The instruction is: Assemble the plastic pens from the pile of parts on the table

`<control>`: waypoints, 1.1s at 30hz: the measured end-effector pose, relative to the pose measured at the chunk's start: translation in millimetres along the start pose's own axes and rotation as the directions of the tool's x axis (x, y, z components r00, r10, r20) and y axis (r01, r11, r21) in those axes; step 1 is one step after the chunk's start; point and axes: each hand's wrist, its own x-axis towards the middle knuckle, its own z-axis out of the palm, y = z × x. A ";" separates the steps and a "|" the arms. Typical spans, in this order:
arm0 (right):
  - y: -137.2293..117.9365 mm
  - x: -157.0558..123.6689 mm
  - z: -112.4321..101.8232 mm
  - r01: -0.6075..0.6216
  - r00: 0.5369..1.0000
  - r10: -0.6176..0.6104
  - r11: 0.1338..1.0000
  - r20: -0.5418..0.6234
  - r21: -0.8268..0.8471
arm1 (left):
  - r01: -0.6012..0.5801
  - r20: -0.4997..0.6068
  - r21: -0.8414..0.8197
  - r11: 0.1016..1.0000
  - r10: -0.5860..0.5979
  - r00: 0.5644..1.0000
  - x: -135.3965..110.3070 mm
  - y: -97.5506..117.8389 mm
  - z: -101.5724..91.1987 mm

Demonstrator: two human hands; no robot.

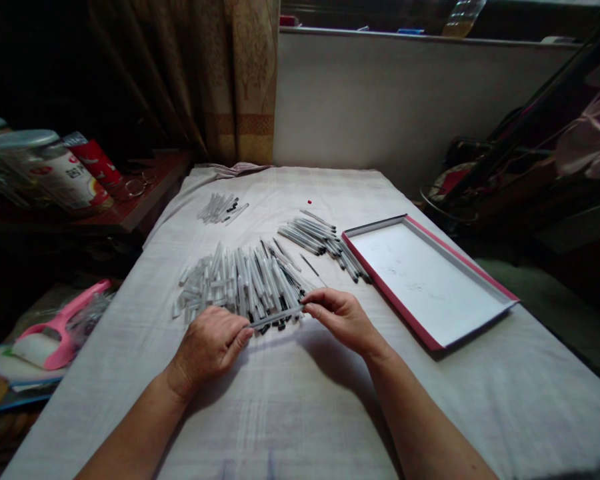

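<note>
Head view: clock positions taken from the slender grey tube (279, 318), held at the near edge of the main pile.
Left hand (213, 343): closed on the tube's eight o'clock end, back of the hand uppermost.
Right hand (341, 319): thumb and fingers pinched on the tube's two o'clock end.
Main pile (245, 277): translucent tubes, some dark-tipped, heaped at eleven o'clock, just beyond the hands.
Dark-ended pens (305, 235): bunched at one o'clock, near the tray.
Small group (219, 208): loose pieces at eleven o'clock, farther out than the main pile.
Red bit (309, 201): between twelve and one, alone on the white cloth (260, 413).
Shallow tray (405, 301): between two and three, red-sided, white inside, dark marks on its floor.
Pink handle (63, 327): nine o'clock, off the cloth.
Labelled jar (55, 173): ten o'clock, tilted in view.
</note>
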 end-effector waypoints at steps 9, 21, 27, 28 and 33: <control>-6.6 -3.6 2.6 0.223 0.972 -0.229 0.969 -0.049 -0.102 | 0.235 0.244 -0.389 0.891 -0.146 0.959 0.4 -1.6 -13.4; 17.3 10.0 4.9 0.058 0.923 -0.096 0.992 -0.373 -0.113 | 0.282 0.202 -0.363 0.888 -0.220 0.954 -0.3 -8.7 -13.5; 25.6 18.2 13.3 0.067 0.939 -0.193 0.914 -0.284 -0.400 | 0.271 0.135 -0.298 0.915 -0.240 0.961 -5.7 -10.5 -5.9; 24.6 17.8 13.6 0.072 0.943 -0.195 0.911 -0.269 -0.407 | 0.272 0.134 -0.294 0.916 -0.243 0.961 -6.2 -10.9 -5.4; 13.8 10.1 13.7 0.061 0.957 -0.128 0.966 -0.259 -0.250 | 0.273 0.136 -0.286 0.919 -0.243 0.960 -6.0 -11.9 -6.5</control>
